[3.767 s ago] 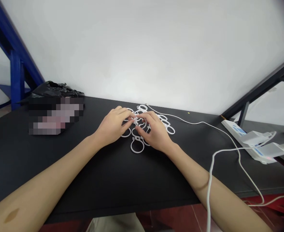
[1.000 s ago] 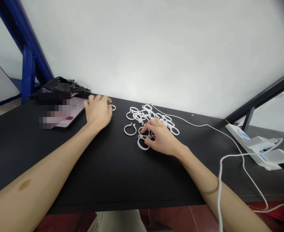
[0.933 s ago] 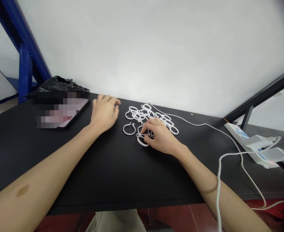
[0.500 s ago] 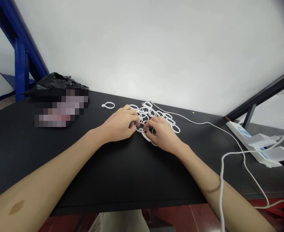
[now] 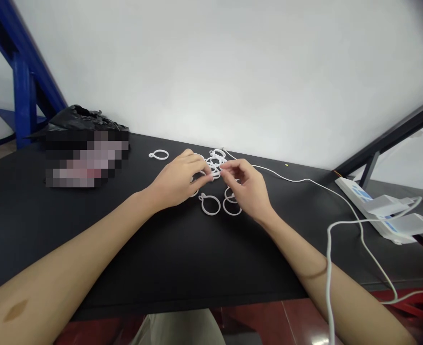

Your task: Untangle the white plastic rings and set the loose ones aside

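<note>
White plastic curtain rings (image 5: 210,213), each with a small eyelet, lie on the black table (image 5: 182,258). My left hand (image 5: 182,179) is at the left of a small cluster of rings, thumb and forefinger pinched on a curtain ring (image 5: 216,176). Facing it from the right, my right hand (image 5: 249,189) has its fingertips closed at the edge of the same cluster, seemingly on a ring; the fingers hide the contact. Near my right palm, two rings overlap, partly covered. One lone ring (image 5: 161,155) rests farther left.
A black plastic bag (image 5: 85,120) and a blurred-out item lie at the left. At the right, a white power strip (image 5: 358,191) holds plugged-in adapters. A white cable (image 5: 298,181) runs along the back and loops over my right forearm. The wall stands behind the table.
Both hands have shifted slightly, with my right fingertips moving up and back. Rings formerly spread at the right of the pile are no longer visible there, and a loose ring now shows in front.
</note>
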Motion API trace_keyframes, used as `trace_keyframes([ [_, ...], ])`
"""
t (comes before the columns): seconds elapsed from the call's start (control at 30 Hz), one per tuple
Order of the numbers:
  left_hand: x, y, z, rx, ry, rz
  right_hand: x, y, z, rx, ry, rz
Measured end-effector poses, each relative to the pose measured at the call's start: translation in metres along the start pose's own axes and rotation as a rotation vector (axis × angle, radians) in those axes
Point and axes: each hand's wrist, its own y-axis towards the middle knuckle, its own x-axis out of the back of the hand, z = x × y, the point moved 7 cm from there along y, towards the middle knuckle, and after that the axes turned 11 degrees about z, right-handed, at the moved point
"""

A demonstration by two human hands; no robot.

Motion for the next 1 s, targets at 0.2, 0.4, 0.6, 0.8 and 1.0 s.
trace_keyframes([
  [0.2,0.005,0.000,0.009,0.201,-0.200,-0.007,-0.010,-0.002,0.002,0.021,0.018,0.089],
  [0.4,0.003,-0.001,0.012,0.260,-0.188,-0.004,-0.013,-0.004,0.009,0.049,0.058,0.106],
  [0.6,0.000,-0.001,0.000,0.100,-0.035,0.014,-0.006,-0.003,0.007,0.036,-0.005,0.034],
  [0.8,-0.003,-0.002,-0.001,0.055,-0.029,0.019,-0.005,-0.003,0.008,0.040,-0.008,0.031],
  [1.0,0.003,-0.001,0.001,0.075,0.012,-0.028,-0.007,-0.002,0.004,0.000,-0.015,0.035],
])
